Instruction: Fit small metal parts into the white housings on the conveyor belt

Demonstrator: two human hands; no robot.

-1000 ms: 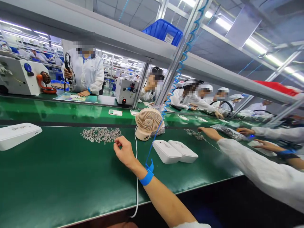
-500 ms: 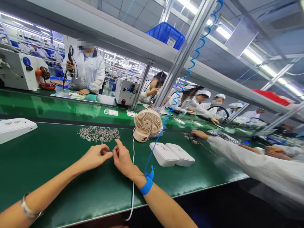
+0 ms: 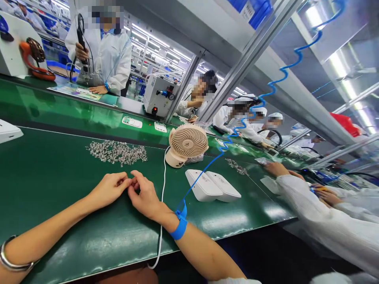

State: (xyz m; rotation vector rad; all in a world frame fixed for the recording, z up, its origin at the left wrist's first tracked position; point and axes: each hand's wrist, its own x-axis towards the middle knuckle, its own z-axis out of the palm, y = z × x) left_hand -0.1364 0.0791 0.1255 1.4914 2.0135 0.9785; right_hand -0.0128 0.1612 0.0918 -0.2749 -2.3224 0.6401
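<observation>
Two hands meet fingertip to fingertip on the green mat (image 3: 59,189). The left hand (image 3: 108,190) lies curled, its fingers drawn narrow toward the thumb, and the right hand (image 3: 145,195) pinches its fingers narrowly against them; whatever small piece sits between the tips is too small to tell. At 12 o'clock from the hands, near but apart, a heap of small metal parts (image 3: 117,152) is spread over the mat. A blue wrist strap (image 3: 180,223) circles the right wrist, and its coiled blue cord (image 3: 237,130) climbs toward 1 o'clock. A beige desk fan (image 3: 186,145) stands at 1 o'clock from the right hand, with a white cable (image 3: 161,221) running down from it past the wrist. At 3 o'clock two white plastic housings (image 3: 213,185) lie side by side, touching. A co-worker's white sleeve (image 3: 322,221) reaches in farther toward 3 o'clock.
</observation>
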